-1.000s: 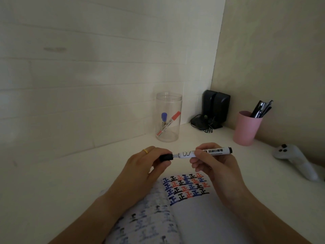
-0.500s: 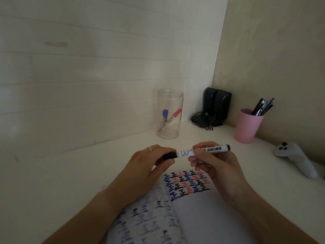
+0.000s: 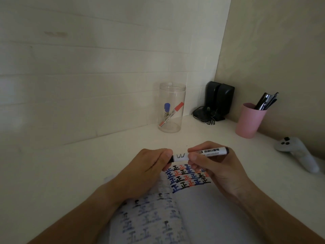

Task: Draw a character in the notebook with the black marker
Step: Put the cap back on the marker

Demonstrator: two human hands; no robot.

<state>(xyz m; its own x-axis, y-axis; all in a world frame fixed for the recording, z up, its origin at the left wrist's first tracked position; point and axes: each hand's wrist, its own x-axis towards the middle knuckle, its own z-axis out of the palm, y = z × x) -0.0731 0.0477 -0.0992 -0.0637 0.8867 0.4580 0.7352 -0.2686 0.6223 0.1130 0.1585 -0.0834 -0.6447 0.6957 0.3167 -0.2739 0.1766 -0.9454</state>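
The black marker [image 3: 209, 152], a white barrel with black ends, lies level above the open notebook [image 3: 202, 208]. My right hand [image 3: 212, 166] grips its barrel near the middle. My left hand [image 3: 149, 168] is closed around the marker's black cap end at the left, which is mostly hidden by the fingers. The notebook's right page carries rows of black, blue and red characters [image 3: 188, 177] at its top; the rest of that page is blank. The left page shows faint characters.
A clear jar [image 3: 172, 108] with a blue and a red marker stands near the wall. Black speakers [image 3: 219, 101] with cables sit in the corner. A pink cup [image 3: 249, 120] holds pens. A white controller [image 3: 299, 152] lies at the right.
My left hand has closed further over the marker's cap end, so less of the black cap shows. Both hands stay in about the same place over the notebook.
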